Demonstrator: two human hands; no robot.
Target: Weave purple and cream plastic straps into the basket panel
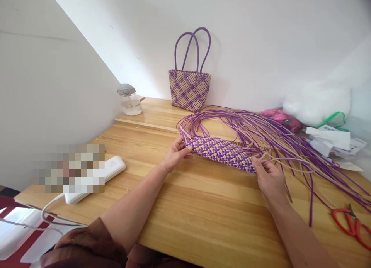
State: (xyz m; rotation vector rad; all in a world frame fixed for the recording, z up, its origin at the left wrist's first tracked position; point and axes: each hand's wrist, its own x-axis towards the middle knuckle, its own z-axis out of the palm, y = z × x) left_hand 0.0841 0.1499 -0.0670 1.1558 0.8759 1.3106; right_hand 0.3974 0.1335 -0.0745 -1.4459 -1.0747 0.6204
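Head view: both hands on the woven panel point(222, 152), a purple-and-cream checker strip lying flat mid-surface. Left hand point(175, 155) has its grip pinched on the panel's left end, thumb on top. Right hand point(268, 175) holds the right end; fingers look closed on the edge or on a few strands there, hard to tell which from this angle.

Loose strands point(261, 133) fan out of the panel's far edge, loop back toward the wall and trail right across the wooden surface point(203, 214), some running off the edge.

Risks as I read it:
- Long strands tangle or cross out of order if the panel gets turned or dragged; the loop behind it is already dense.
- Strands over the surface edge can snag and pull the open weave loose at the right end.
- Red scissors point(352, 225) lie right by the trailing ends, so a sweep could catch them.
- Finished basket point(189, 88) and glass jar point(130, 100) are well apart at the back, low risk.

White device point(95, 179) with cable sits left, clear of the work.
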